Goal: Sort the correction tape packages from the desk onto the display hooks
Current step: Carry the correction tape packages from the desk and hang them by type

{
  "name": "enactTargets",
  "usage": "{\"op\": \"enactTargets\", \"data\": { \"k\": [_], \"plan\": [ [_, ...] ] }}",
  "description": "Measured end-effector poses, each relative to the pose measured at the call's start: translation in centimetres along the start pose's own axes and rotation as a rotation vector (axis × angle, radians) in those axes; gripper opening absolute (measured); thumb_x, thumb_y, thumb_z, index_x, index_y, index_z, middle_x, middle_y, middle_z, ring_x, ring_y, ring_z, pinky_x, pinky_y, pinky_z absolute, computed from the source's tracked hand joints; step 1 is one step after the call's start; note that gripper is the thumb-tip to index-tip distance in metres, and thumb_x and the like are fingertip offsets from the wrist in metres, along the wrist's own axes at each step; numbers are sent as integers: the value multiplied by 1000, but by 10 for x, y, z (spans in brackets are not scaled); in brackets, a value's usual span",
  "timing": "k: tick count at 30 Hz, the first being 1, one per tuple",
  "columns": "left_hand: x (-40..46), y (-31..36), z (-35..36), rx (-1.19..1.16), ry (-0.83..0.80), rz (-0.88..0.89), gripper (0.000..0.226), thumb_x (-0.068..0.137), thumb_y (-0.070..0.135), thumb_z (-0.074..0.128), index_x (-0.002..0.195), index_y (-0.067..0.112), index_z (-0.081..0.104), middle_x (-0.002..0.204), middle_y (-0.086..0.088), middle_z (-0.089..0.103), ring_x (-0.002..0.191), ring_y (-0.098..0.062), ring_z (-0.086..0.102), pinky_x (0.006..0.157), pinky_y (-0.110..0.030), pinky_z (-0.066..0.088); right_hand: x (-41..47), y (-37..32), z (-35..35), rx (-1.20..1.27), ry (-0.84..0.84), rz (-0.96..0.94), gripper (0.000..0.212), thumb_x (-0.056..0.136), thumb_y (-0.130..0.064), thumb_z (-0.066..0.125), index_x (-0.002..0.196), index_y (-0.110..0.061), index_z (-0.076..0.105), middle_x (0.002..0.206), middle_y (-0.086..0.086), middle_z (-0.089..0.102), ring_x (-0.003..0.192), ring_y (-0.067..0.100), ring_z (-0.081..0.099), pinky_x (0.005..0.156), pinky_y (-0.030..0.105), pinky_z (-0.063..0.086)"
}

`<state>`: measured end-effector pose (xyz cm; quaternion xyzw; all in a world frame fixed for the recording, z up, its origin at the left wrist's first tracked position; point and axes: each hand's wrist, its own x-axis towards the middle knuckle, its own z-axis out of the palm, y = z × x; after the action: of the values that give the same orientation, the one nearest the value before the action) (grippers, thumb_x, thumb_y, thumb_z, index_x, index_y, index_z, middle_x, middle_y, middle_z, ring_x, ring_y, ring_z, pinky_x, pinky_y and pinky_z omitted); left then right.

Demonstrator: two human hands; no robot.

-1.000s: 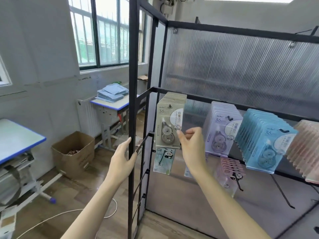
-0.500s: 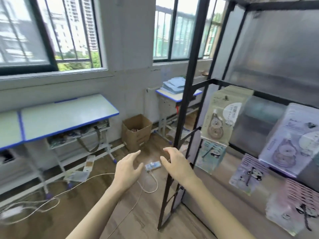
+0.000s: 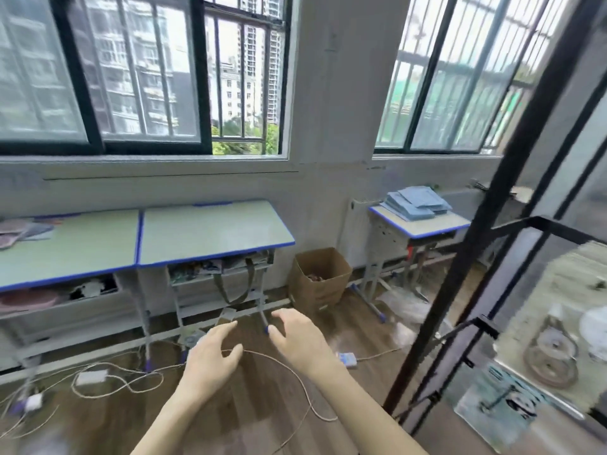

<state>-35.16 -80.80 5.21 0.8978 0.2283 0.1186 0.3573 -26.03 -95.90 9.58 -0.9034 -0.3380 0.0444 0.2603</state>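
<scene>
A blurred correction tape package [image 3: 555, 323], beige with a round tape dispenser showing, hangs on the black rack [image 3: 473, 257] at the far right edge of the view. Below it hangs a teal package [image 3: 502, 402], also blurred. More packages [image 3: 19, 229], pinkish and grey, lie on the left desk [image 3: 69, 244] at the far left edge, well apart from both hands.

The left hand [image 3: 210, 359] and the right hand [image 3: 299, 339] are held out side by side in front of the body, low in the middle of the view, over the wooden floor. Both are empty, with fingers loosely spread and slightly bent. They touch nothing. The hanging package is well to the right of the right hand, past the rack's front post.

A second desk [image 3: 213, 228] adjoins the left one. A cardboard box [image 3: 318, 280] stands on the floor between it and a small desk [image 3: 423, 224] carrying a blue stack [image 3: 417, 201]. Cables [image 3: 124, 379] run across the floor.
</scene>
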Motion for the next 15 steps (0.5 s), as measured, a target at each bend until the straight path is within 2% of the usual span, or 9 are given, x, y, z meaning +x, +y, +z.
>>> {"op": "enactTargets", "data": {
  "k": [4,10,15],
  "plan": [
    [49,-25,-23,-66,83,-80,47,91,16,64,137,16,54,138,-1,56,128,-18,50,105,-27,32,73,-23,16,-11,-69,-49,42,97,-30,47,136,-13,51,134,6,56,125,21,51,104,30,37],
    [118,-88,-81,-118,214,-210,50,92,19,63,140,18,51,141,3,53,132,-14,47,108,-22,30,188,-70,52,-10,-198,-163,45,98,-31,48,140,-14,46,140,3,51,128,17,48,104,27,36],
    [143,-140,-131,-73,276,-344,52,92,24,62,142,21,48,144,3,51,135,-15,44,112,-27,29,262,-114,87,19,-248,-246,45,99,-32,48,140,-14,45,141,3,51,130,18,47,105,29,37]
  ]
}}
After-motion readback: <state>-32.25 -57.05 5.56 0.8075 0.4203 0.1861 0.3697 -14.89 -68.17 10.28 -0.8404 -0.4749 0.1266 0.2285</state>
